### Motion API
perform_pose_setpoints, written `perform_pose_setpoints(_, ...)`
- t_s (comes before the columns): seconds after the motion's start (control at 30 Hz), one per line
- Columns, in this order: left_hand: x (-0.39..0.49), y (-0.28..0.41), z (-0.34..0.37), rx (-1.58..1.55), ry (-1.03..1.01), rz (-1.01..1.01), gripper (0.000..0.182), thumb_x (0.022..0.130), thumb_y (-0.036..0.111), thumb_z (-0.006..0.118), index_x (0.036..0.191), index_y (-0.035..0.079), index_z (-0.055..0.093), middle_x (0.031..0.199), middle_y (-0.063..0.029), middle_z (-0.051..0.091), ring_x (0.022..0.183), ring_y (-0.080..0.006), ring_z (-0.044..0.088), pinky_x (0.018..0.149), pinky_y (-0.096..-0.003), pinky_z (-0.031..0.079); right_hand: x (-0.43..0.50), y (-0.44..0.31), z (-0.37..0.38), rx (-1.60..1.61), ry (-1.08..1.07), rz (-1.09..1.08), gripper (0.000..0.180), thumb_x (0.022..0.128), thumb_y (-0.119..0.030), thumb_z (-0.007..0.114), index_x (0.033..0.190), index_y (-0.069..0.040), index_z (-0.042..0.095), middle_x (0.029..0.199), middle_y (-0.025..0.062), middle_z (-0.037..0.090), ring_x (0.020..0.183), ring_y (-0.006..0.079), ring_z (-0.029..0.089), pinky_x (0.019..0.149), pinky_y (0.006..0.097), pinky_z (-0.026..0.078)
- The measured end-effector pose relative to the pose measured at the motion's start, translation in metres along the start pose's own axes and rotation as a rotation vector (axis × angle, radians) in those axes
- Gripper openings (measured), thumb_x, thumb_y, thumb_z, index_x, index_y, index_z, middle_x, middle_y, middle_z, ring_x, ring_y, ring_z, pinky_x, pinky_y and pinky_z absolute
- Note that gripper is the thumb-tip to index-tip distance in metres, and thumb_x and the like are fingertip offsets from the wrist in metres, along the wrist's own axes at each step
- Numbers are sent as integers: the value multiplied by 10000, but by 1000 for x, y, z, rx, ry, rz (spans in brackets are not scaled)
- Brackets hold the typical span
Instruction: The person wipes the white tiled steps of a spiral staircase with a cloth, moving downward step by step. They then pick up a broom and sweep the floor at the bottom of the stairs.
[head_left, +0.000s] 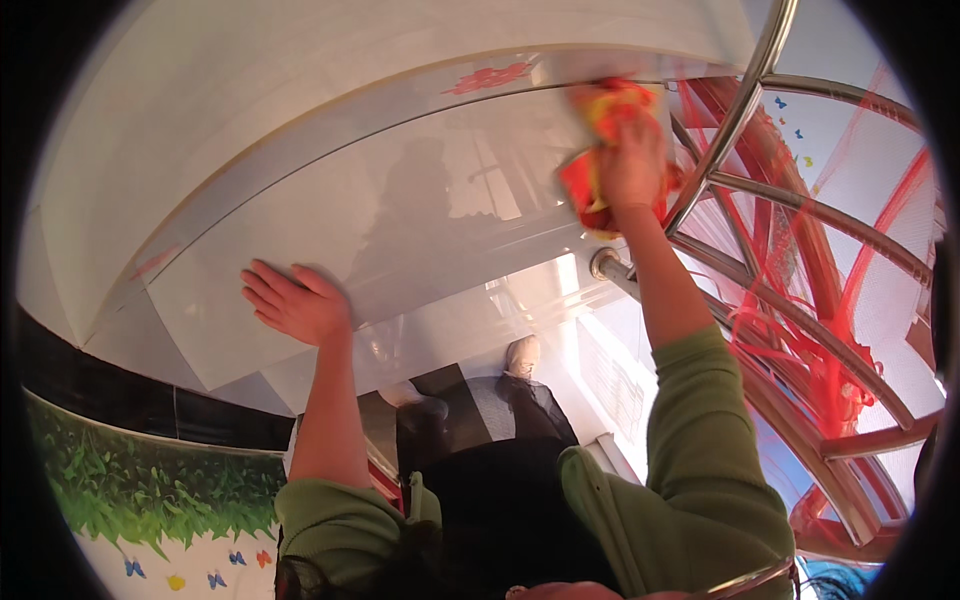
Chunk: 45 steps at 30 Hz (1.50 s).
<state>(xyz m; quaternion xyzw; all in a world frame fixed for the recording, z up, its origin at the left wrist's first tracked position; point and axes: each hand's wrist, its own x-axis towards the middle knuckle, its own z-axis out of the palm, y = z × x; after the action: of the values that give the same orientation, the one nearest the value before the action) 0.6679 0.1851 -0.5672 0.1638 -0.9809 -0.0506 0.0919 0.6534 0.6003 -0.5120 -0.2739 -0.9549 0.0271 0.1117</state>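
My left hand (304, 304) lies palm down with spread fingers on a glossy white tiled stair tread (315, 217), near its left end, and holds nothing. At the tread's right end, my right hand (634, 169) presses a red and yellow cloth (589, 191) against the surface. That hand and the cloth are blurred. The cloth is bunched, and part of it is hidden under my fingers. A dark reflection shows in the tread between my hands.
A metal railing (731, 135) wound with red mesh ribbon (832, 375) rises close on the right. A red flower decal (491, 77) marks the riser. My shoe (523, 356) is below. Black tiles (97, 382) and a leafy wall picture (150, 480) are at left.
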Motion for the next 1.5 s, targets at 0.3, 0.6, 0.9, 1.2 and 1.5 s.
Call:
perform_pose_setpoints(0.3,1,-5,5,26,40,19,655,1030,440,348,1536,26,375,1612,-218,328,1466,-454,296,1174,-581,234,-112,-111,15,142,-109,-293,497,881,-378,642,1246,-41,644,1481,202,464,1327,513,417,965,642,401)
perform_pose_setpoints(0.6,3,-6,6,44,68,19,649,1029,440,359,1543,43,374,1613,-203,336,1469,-440,305,1172,-577,247,-82,-24,14,49,-493,-447,474,770,-234,733,1224,-118,661,1463,137,494,1207,363,514,955,522,447)
perform_pose_setpoints(0.9,0,-7,9,14,82,42,650,1030,444,355,1525,25,395,1604,-222,341,1462,-464,303,1167,-592,243,-71,-53,29,-241,-38,-39,408,846,-193,655,1241,-91,632,1514,167,457,1276,445,488,929,569,460)
perform_pose_setpoints(1.2,0,-7,7,23,92,53,650,1034,458,343,1534,45,383,1603,-213,346,1451,-454,320,1164,-564,251,-165,-25,-8,310,-184,-915,386,770,-222,689,1154,-261,707,1451,34,516,1234,402,499,916,547,495)
perform_pose_setpoints(1.5,2,-5,7,35,126,68,629,1007,434,373,1491,33,416,1572,-223,376,1418,-446,351,1127,-555,293,52,-12,-115,-914,-325,-682,318,836,-186,654,1145,-200,726,1286,39,615,1185,329,534,949,502,429)
